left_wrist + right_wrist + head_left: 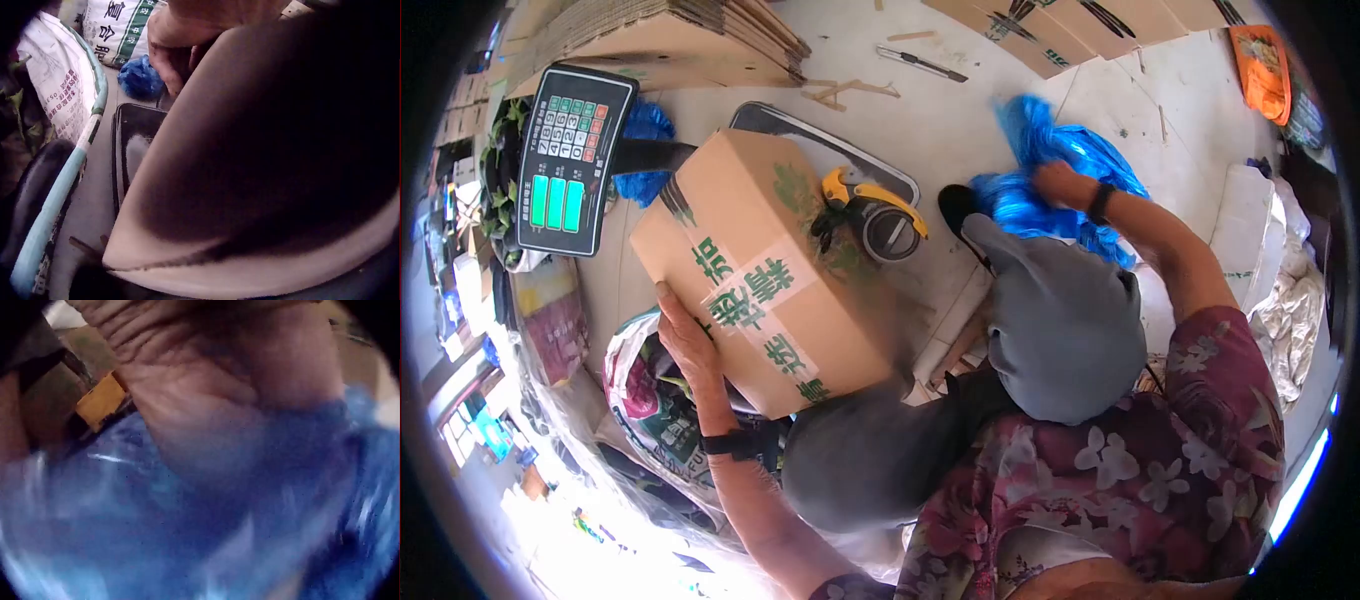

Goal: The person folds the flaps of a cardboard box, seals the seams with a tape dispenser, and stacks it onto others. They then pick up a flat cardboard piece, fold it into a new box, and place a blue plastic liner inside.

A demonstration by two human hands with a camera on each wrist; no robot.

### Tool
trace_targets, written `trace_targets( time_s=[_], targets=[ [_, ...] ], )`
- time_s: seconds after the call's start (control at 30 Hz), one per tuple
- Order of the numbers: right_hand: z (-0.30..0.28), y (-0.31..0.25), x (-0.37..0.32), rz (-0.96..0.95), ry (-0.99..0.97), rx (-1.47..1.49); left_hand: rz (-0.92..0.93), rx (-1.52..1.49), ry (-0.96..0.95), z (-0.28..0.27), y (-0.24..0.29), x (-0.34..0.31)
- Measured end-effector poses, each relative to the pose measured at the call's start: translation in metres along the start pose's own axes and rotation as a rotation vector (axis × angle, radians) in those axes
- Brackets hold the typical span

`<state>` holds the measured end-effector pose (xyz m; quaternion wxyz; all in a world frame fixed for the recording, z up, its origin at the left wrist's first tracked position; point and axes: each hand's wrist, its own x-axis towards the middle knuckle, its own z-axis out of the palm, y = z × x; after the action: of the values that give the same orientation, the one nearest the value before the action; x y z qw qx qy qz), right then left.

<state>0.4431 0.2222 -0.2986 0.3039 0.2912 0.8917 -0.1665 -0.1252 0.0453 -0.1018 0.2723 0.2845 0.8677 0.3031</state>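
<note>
A taped cardboard box (745, 290) with green printing lies tilted between the scale and the person's knee. My left hand (688, 345) rests along the box's left side, one digit stretched toward its corner; in the left wrist view, the box wall partly hides the fingers (167, 65). On the box's right face sits a yellow-handled tape dispenser (870, 215). To the right, my right hand (1065, 185) grips a crumpled blue plastic bag (1100, 160). Blue film (206, 525) covers the fingertips in the right wrist view.
A platform scale (840, 150) with a keypad display (565, 160) stands behind the box. A utility knife (922, 63) lies on the floor near stacked flat cardboard (660, 50). An open woven sack (640, 380) holding dark produce is at the left, and an orange bag (1260, 70) far right.
</note>
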Motion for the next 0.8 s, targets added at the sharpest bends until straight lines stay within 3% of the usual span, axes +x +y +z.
trace_targets(
  time_s=[0.07, 0.1, 0.13, 0.17, 0.2, 0.23, 0.3, 0.37, 0.43, 0.5, 0.63, 0.73, 0.8],
  targets=[
    [0.04, 0.018, -0.077, 0.086, -0.025, 0.092, 0.008, 0.023, 0.039, 0.002, -0.001, 0.001],
    [0.069, 0.032, -0.104, 0.112, -0.195, 0.042, 0.013, 0.015, 0.043, 0.004, 0.002, 0.0],
    [0.099, 0.047, -0.131, 0.342, -0.268, 0.276, 0.013, 0.029, 0.062, 0.006, 0.005, -0.001],
    [0.098, 0.047, -0.144, 0.52, -0.493, 0.263, 0.009, 0.045, 0.088, 0.006, 0.007, -0.003],
    [0.097, 0.051, -0.158, 0.349, -0.573, 0.129, -0.033, 0.101, 0.093, 0.005, 0.003, 0.002],
    [0.088, 0.05, -0.165, 0.228, -0.552, 0.084, 0.041, 0.076, 0.111, 0.008, 0.002, 0.003],
    [0.085, 0.059, -0.167, 0.04, 0.02, 0.415, 0.03, 0.098, 0.101, 0.008, 0.007, -0.001],
    [-0.029, 0.006, -0.124, 0.068, 0.037, 0.27, 0.022, 0.094, 0.105, 0.008, 0.015, -0.006],
    [-0.094, -0.019, -0.079, -0.056, 0.339, 0.178, 0.016, 0.079, 0.108, 0.008, 0.017, -0.007],
    [-0.138, -0.05, -0.019, -0.218, 0.463, 0.523, 0.067, 0.117, 0.084, 0.006, 0.015, -0.006],
    [-0.191, -0.134, 0.071, -0.219, 0.291, 0.609, 0.056, 0.089, 0.088, 0.006, 0.021, -0.01],
    [-0.162, -0.174, 0.12, -0.136, 0.331, 0.389, 0.026, 0.088, 0.087, 0.004, 0.016, -0.007],
    [-0.153, -0.176, 0.126, -0.111, 0.376, 0.4, 0.02, 0.067, 0.122, 0.007, 0.019, -0.008]
  ],
)
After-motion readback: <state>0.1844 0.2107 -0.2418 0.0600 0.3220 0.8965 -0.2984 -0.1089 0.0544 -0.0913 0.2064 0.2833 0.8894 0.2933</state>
